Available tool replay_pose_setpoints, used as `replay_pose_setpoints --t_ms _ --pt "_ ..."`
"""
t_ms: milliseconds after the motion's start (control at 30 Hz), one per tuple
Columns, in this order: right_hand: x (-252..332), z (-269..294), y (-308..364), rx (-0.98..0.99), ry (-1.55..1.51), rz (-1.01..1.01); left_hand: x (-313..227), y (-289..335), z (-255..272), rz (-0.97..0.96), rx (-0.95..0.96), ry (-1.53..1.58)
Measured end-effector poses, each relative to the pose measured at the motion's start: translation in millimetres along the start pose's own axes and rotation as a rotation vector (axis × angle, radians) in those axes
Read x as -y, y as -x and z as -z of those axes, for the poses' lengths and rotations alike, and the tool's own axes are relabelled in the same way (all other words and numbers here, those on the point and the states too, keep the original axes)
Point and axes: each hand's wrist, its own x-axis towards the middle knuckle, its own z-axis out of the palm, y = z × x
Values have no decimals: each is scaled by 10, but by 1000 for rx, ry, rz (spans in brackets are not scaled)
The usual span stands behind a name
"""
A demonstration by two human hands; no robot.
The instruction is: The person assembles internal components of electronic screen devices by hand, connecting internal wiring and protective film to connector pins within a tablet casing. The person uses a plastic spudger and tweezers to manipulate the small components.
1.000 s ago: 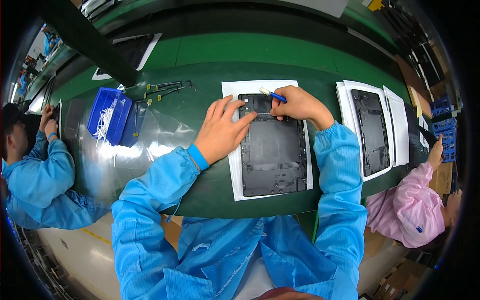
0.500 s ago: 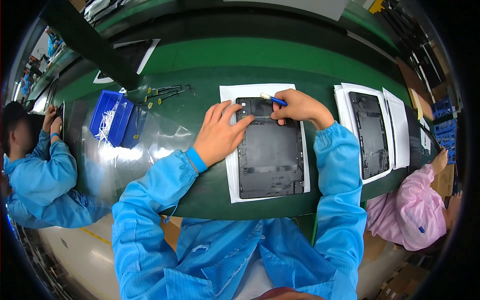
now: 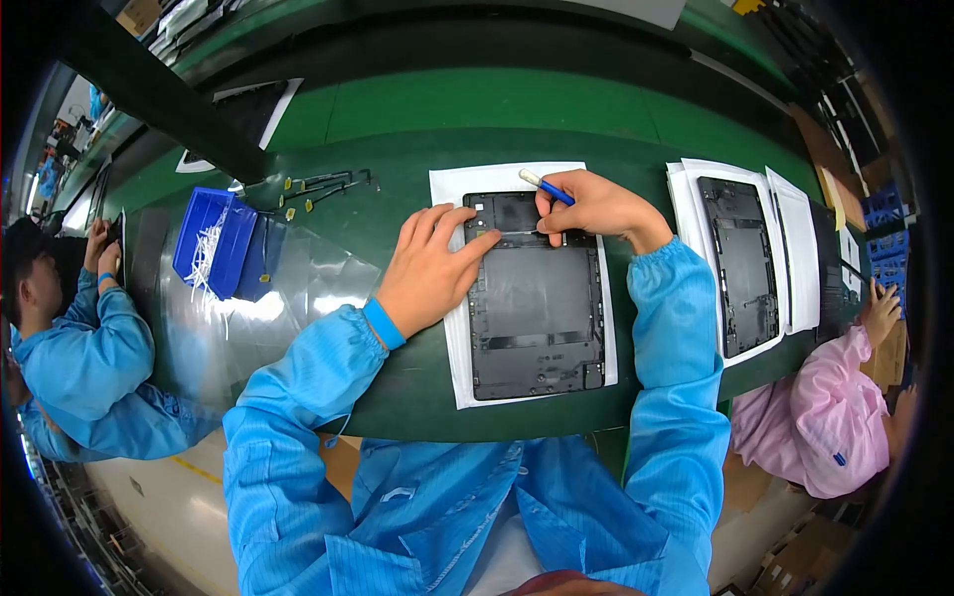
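Observation:
A black tablet housing (image 3: 537,303) lies on a white sheet (image 3: 460,348) in front of me. My left hand (image 3: 425,273) rests over its upper left edge, fingers spread, with the fingertips on the housing. Above the housing's upper right part, my right hand (image 3: 601,211) grips a blue pen-like tool (image 3: 553,191) with a white end that points up and to the left. Thumb and fingertips of that hand come down close to the housing's dark upper strip. Whether they also pinch something small there is hidden.
To the left stands a blue bin (image 3: 237,253) of thin white sticks (image 3: 207,248), near several yellow-tagged tools (image 3: 320,187). Another tablet housing (image 3: 737,268) lies on white sheets at right. Co-workers in blue (image 3: 89,338) and pink (image 3: 810,427) sit on either side. A dark post (image 3: 164,99) rises at upper left.
My right hand has shifted its fingers slightly, and the blue tool is tilted a little differently. The left hand stays on the housing. The pink-sleeved co-worker's hand has moved a little.

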Motion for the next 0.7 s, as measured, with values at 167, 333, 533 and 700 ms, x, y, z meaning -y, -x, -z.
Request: replay_pose_setpoints --t_ms 167,333,533,700 --pt "-14 33 2 -16 -84 -17 -1 2 3 -3 -2 1" --pt "26 -43 27 -49 60 -40 -6 0 8 -7 -2 -2" --pt "50 -103 13 -105 221 -62 -10 -1 16 -4 2 -5" --pt "113 -101 39 -93 258 -82 -6 4 9 -9 -5 2"
